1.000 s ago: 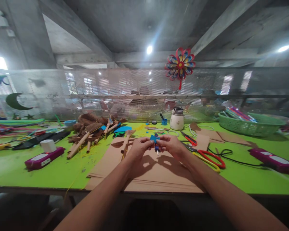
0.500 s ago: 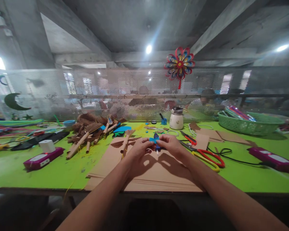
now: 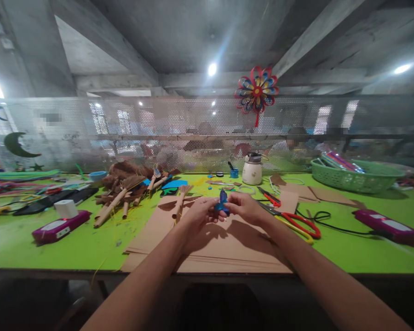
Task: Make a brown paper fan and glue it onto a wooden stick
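Between my two hands is a small dark-blue piece (image 3: pixel 222 196) with a narrow upper end. A brighter blue bit (image 3: pixel 218 207) lies against it, partly covered by fingers. I cannot make out its exact kind. My left hand (image 3: pixel 203 212) pinches it from the left, fingertips curled underneath. My right hand (image 3: pixel 243 207) grips its right side between thumb and fingers. Both hands hover over a stack of brown paper sheets (image 3: pixel 234 253), casting shadows on it. A brush-like roll of brown paper with a frayed top (image 3: pixel 181 201) lies just left of my left hand.
Scissors with red handles (image 3: pixel 301 224) and a yellow-handled pair (image 3: pixel 305 236) lie right of my hands. Further out are a white bottle (image 3: pixel 251 171), a green basket (image 3: pixel 359 179), purple power strips (image 3: pixel 388 226) (image 3: pixel 60 228) and a heap of brown paper rolls (image 3: pixel 120 184).
The blue piece has turned in my fingers, and its pale lower tip is no longer visible. My left fingers have shifted under it. The brighter blue bit sits lower.
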The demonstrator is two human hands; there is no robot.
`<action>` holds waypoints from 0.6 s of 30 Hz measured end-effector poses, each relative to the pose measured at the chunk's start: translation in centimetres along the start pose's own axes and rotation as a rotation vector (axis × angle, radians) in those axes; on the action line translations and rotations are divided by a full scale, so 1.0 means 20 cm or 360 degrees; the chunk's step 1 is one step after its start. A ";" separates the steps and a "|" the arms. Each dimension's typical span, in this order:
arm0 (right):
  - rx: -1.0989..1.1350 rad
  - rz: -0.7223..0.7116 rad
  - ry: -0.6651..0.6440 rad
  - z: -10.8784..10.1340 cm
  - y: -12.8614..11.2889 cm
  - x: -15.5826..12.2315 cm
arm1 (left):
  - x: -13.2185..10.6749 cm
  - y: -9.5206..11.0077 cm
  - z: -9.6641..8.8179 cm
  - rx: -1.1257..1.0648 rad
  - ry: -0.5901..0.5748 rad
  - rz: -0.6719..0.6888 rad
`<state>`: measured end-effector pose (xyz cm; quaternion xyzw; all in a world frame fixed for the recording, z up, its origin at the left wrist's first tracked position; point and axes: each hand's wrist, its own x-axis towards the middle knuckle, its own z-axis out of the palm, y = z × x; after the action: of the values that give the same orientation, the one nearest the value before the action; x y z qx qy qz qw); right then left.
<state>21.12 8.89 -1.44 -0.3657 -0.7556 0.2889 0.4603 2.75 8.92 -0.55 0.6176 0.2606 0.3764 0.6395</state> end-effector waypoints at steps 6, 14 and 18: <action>0.0391 0.0153 -0.0064 -0.03 -0.03 -0.01 | 0.00 -0.01 -0.02 -0.0141 -0.0210 -0.0043; 0.0814 0.0337 -0.0140 -0.07 -0.05 -0.02 | 0.00 0.01 0.00 -0.0209 -0.0255 -0.0007; 0.0879 0.0332 -0.0122 -0.08 -0.02 -0.01 | -0.01 0.03 0.00 -0.0278 -0.0191 -0.0053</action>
<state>22.44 8.67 -0.57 -0.2911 -0.6235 0.5430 0.4813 2.62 8.77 0.03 0.5766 0.1983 0.3492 0.7115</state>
